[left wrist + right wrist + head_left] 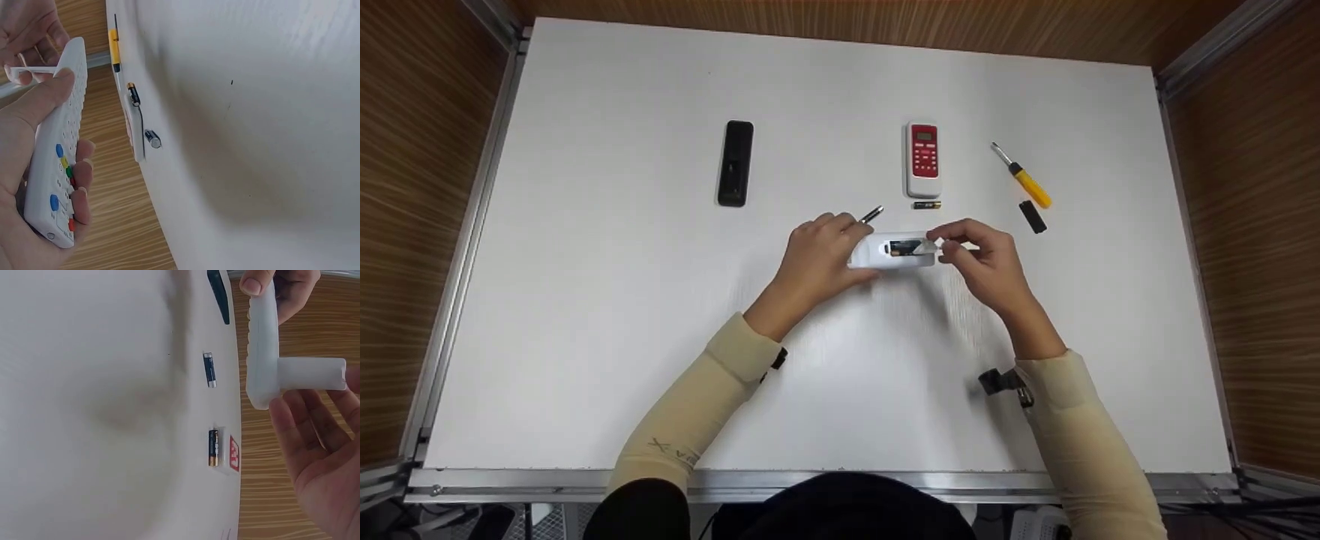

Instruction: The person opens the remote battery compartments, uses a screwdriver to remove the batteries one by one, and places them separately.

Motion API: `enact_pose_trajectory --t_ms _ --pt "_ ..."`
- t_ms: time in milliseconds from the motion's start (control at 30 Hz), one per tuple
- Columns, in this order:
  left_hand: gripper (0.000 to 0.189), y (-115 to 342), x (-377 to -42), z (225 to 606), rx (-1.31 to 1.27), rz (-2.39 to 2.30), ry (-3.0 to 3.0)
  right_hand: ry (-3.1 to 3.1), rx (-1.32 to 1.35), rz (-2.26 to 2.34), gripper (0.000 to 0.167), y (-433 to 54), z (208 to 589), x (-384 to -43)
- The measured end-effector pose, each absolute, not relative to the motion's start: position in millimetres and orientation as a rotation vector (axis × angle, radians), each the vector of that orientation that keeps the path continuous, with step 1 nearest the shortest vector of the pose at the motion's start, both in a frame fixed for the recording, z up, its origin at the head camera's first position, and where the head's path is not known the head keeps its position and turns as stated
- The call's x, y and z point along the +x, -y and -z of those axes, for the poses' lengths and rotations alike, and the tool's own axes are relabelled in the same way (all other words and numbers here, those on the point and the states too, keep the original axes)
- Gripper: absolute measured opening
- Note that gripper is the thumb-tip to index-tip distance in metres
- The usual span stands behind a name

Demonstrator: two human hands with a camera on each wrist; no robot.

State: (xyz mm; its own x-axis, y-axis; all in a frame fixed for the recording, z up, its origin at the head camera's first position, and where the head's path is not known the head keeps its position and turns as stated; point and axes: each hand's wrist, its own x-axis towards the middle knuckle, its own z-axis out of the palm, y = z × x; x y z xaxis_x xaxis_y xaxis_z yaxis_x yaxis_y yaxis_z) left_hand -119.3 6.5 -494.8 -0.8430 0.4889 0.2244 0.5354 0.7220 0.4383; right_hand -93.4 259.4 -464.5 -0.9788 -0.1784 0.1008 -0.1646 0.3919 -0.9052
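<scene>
A white remote control (pixel 872 255) lies in the left hand (pixel 823 255), its back up and its colored buttons facing down in the left wrist view. In the open battery compartment (pixel 901 248) a dark battery shows. At the right end the right hand (pixel 990 268) pinches the white battery cover (pixel 312 373), which stands out from the remote's back at about a right angle. One right fingertip (pixel 279 412) is close to the remote's end; whether it touches cannot be told. A loose battery (pixel 872 214) lies just beyond the left fingers.
Past the hands are a red-and-white remote (pixel 924 160) with another battery (pixel 926 205) at its near end, and a black remote (pixel 735 163) to the left. A yellow-handled screwdriver (pixel 1023 177) and a small black piece (pixel 1033 217) lie on the right of the white table (pixel 607 247).
</scene>
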Motion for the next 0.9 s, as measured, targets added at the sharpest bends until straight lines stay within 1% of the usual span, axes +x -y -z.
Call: enact_pose_trajectory --t_ms 100,200,400,600,833,900 --pt "0.059 -4 -119 495 -0.831 0.775 2.836 -2.546 -0.365 1.763 0.018 -262 468 -92" --pt "0.06 -2 -118 497 -0.818 0.793 2.854 -2.48 -0.36 1.843 0.016 -270 480 -92" --pt "0.06 2 -117 502 -0.78 0.829 2.884 -2.452 -0.196 1.931 0.014 -295 495 -97" --pt "0.059 4 -120 503 -0.768 0.858 2.894 -2.783 -0.03 1.567 0.016 -317 482 -101" --pt "0.058 8 -119 506 -0.77 0.869 2.904 -2.898 0.03 1.146 0.015 -359 519 -120" --pt "0.058 8 -119 507 -0.782 0.867 2.898 -2.893 0.037 1.076 0.014 -364 520 -121"
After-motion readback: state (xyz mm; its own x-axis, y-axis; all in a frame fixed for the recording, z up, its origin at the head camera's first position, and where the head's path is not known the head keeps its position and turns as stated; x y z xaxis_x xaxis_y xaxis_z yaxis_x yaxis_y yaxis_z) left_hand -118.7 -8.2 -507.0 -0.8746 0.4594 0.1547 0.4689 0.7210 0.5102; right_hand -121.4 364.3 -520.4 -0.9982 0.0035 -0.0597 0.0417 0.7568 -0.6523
